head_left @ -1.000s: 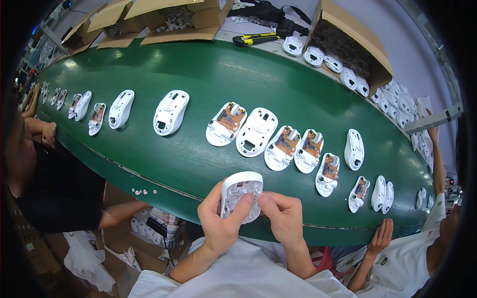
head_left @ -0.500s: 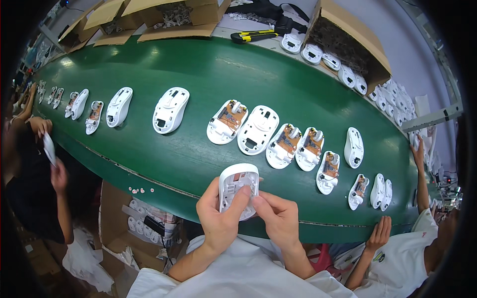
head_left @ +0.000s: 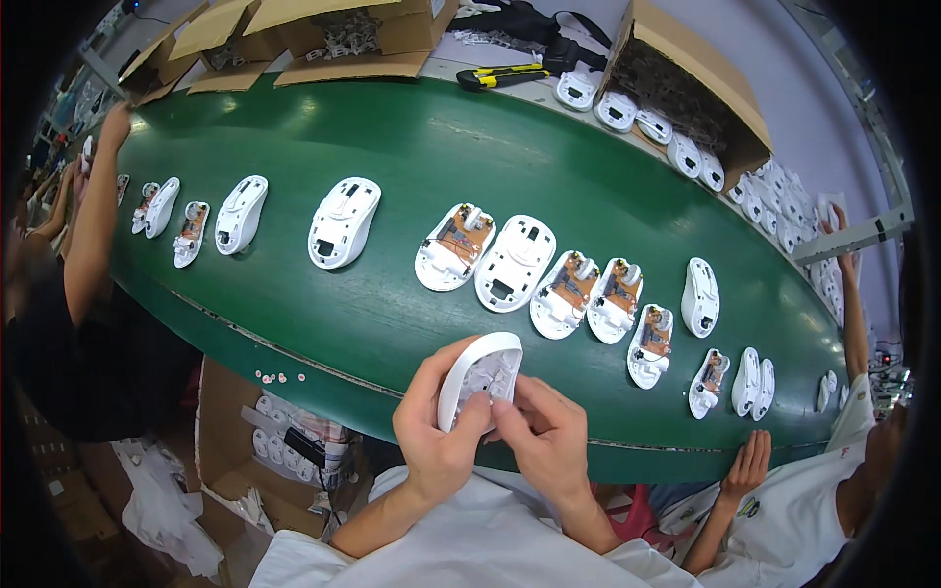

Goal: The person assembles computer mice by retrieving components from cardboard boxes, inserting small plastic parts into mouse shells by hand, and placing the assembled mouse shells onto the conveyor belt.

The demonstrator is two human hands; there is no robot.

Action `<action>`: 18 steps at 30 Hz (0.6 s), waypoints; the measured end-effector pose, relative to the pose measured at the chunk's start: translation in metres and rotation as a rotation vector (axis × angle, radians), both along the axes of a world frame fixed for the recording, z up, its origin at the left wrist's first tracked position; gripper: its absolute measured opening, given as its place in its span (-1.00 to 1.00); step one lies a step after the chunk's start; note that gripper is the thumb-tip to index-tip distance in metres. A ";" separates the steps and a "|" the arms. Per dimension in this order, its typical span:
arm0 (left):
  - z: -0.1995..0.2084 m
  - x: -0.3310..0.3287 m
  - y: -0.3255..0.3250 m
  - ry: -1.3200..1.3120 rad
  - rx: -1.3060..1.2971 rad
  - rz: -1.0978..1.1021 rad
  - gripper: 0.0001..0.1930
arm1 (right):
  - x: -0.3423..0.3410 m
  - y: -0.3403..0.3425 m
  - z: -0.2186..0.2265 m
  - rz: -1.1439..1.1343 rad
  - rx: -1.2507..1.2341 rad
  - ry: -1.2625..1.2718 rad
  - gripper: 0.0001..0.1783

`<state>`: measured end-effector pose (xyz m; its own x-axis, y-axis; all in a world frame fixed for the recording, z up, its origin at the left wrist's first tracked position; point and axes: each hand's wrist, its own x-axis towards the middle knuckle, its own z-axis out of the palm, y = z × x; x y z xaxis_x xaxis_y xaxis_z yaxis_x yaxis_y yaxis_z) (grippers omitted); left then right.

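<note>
A white computer mouse shell (head_left: 487,370), hollow side facing me, is held above the table's near edge. My left hand (head_left: 436,436) wraps round its left side, thumb pressing on the inside near the lower end. My right hand (head_left: 544,436) is closed at the lower right of the shell, thumb against it beside the left thumb. Whether a small part is pinched there, I cannot make out. Just beyond lie an upturned whole mouse (head_left: 515,263) and several open mouse bases with brown circuit boards, such as one base (head_left: 566,296) close to the shell.
Green work surface (head_left: 421,147) with more mice spread left and right. Cardboard boxes (head_left: 431,39) and a yellow-black cutter (head_left: 502,75) stand along the back. An open box (head_left: 221,480) holds white mouse parts below left. Co-workers' arms (head_left: 93,225) and a hand (head_left: 750,465) reach in at both sides.
The shell has tilted, turning its open side more to the right; both thumbs have moved lower on it. Mice on the surface appear slightly shifted. The left co-worker's arm now reaches over the surface.
</note>
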<state>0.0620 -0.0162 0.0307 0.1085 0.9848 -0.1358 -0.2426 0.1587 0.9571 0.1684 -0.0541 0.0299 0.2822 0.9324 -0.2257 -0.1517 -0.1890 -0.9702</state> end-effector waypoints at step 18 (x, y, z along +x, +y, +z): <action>0.015 -0.014 -0.007 0.024 0.252 0.025 -0.34 | -0.021 0.003 0.017 -0.017 0.166 -0.288 -0.70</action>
